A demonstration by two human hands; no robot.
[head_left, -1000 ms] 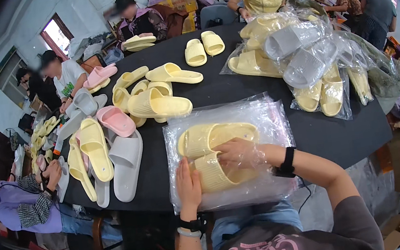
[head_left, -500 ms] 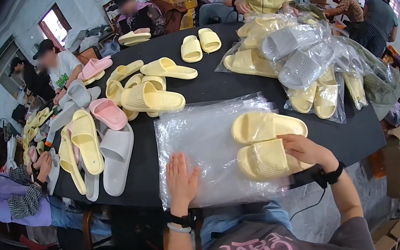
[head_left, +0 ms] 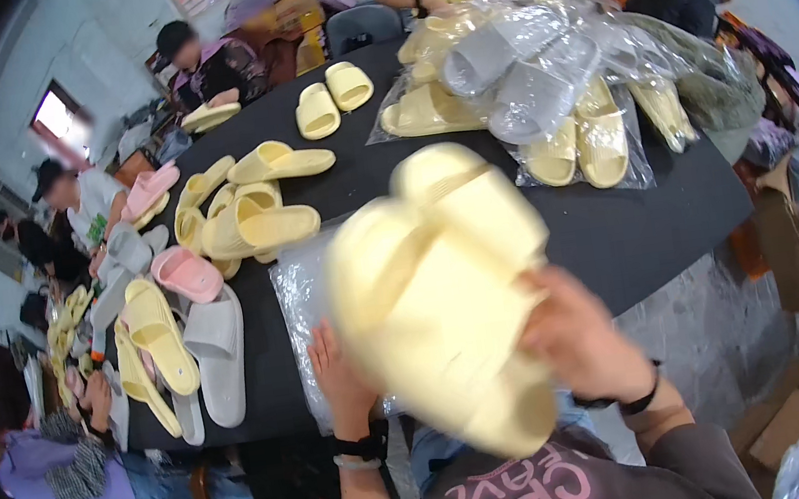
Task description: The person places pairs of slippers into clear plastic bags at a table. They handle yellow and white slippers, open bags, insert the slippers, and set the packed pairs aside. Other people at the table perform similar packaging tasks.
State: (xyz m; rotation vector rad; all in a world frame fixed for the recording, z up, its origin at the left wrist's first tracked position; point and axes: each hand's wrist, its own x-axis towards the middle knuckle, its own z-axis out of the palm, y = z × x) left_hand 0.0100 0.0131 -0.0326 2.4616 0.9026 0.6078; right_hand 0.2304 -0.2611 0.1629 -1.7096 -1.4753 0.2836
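Broad black table point(head_left: 638, 218), crowded from the far edge to the near one. Heap of grey and yellow foam slippers sealed in clear plastic bags point(head_left: 539, 80) along the far right edge; loose yellow, pink and grey slippers point(head_left: 195, 307) strewn down the left side, some overhanging that edge. Other people seated round the far and left edges, busy with footwear of their own.

At the near edge, clear flat plastic bag point(head_left: 298, 303), lying on the tabletop, mostly hidden behind what is raised in front of it. Lifted off the table above that bag, close to the camera and blurred: pair of pale yellow foam slippers point(head_left: 435, 285), stacked one against the other. Right hand point(head_left: 573, 338) closed round the heel end of the pair, fingers wrapped from below. Left hand point(head_left: 336, 379) spread flat, palm down, pinning the bag at the near edge.

Likely trouble: one-handed hold on two smooth slippers, so the upper one sliding off; or the slippery bag creeping out from under the flat palm, perhaps over the near edge.
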